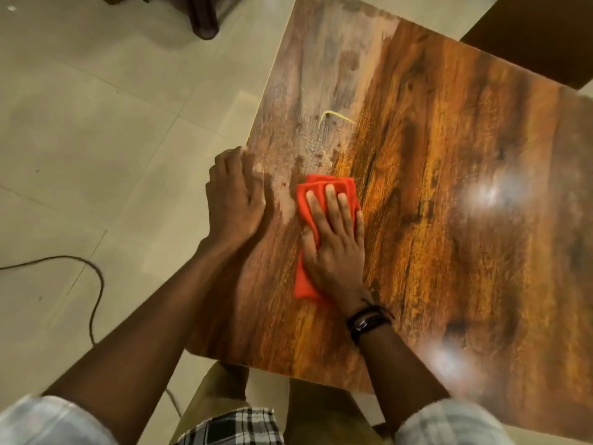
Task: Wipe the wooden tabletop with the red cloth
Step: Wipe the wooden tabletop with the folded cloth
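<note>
1. Starting at nine o'clock in the view, we see a dark cable [96,284] looping over the tiled floor [80,123], well apart from the work.
2. Our left hand [236,194] lies palm down on the nine o'clock edge of the counter [465,139]. Its fingers are relaxed, point toward twelve and hold nothing. We judge it is there to steady the counter against the push of wiping.
3. Toward twelve o'clock from that hand, a pale dusty film [308,91] covers a strip of the wood. A small yellowish scrap [337,116] lies in it. This looks to us like the part not yet wiped.
4. The red cloth [303,285] lies folded flat on the counter, just at three o'clock of the left hand. Its twelve o'clock edge sits where the film meets cleaner grain, a sensible place since the dirt begins there.
5. Our right hand [333,248] presses down on the cloth with straight fingers laid flat, not curled round it. A flat palm spreads the pressure over the whole pad. A dark wristband [369,321] sits at the wrist.
6. From the cloth toward three o'clock the wood shows warm, glossy grain with bright glare [487,191]. We judge that side done, so the next strokes belong toward eleven and twelve o'clock.
</note>
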`<state>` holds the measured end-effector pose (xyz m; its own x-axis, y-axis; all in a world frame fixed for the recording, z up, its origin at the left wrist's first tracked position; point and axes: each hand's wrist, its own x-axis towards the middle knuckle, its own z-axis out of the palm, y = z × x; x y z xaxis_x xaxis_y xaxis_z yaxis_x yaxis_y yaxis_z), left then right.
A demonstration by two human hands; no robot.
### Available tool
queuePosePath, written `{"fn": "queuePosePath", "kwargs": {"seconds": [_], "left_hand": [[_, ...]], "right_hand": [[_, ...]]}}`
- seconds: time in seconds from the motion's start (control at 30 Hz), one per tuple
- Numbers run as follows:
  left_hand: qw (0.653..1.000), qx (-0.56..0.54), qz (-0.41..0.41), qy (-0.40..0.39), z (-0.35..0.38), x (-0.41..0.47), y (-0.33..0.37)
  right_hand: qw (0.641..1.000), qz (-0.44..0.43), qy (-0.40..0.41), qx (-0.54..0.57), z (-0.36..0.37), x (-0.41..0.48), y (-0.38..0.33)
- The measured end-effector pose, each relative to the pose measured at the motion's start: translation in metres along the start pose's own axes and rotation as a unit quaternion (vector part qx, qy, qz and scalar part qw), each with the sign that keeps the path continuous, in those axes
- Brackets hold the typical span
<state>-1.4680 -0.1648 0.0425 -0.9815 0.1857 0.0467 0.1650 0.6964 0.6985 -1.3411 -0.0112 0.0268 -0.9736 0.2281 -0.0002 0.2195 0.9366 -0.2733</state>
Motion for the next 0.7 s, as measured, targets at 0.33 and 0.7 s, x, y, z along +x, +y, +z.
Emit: {"fn": "queuePosePath", "kwargs": {"seconds": [0.33,0.7], "left_hand": [[0.997,0.024,-0.066,0.015,0.025,0.021,0.006],[0.994,0.081,-0.070,0.027,0.022,0.022,0.011]], "right_hand": [[0.994,0.106,-0.004,0.035,-0.020,0.197,0.056],[1.000,0.026,-0.011,0.011,-0.013,0.170,0.030]]}}
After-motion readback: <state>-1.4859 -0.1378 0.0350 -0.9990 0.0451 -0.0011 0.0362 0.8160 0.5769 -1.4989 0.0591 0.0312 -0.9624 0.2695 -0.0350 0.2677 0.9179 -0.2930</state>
